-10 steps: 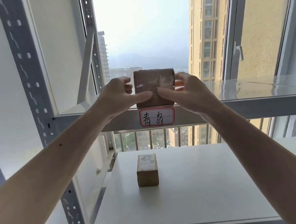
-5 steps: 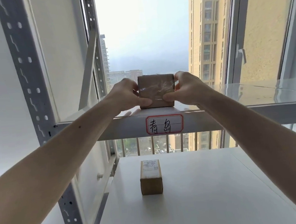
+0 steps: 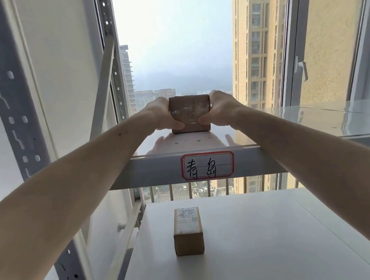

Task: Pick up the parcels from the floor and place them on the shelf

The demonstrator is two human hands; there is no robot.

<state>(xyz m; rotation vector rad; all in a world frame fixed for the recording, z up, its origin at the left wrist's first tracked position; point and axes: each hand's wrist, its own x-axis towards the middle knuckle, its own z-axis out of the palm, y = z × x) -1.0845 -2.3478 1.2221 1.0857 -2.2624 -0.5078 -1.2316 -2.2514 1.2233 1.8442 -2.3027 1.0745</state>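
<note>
Metal shelf unit (image 3: 10, 93) w/ perforated grey uprights stands against a window. Upper shelf (image 3: 313, 123), glossy, at approx. your eye level; front rail carries a red-bordered label (image 3: 208, 165) w/ handwritten characters. Lower shelf (image 3: 245, 235), white, holds a second parcel (image 3: 188, 233), brown box w/ printed slip on top, centre-left. Your arms reach fwd over the rail. Left hand (image 3: 161, 114) & right hand (image 3: 219, 108) clasp the brown parcel (image 3: 190, 114) from either side: fingers curled behind it, thumbs pressed on its taped front. Parcel's bottom edge sits on the upper shelf, just behind the label.
</note>
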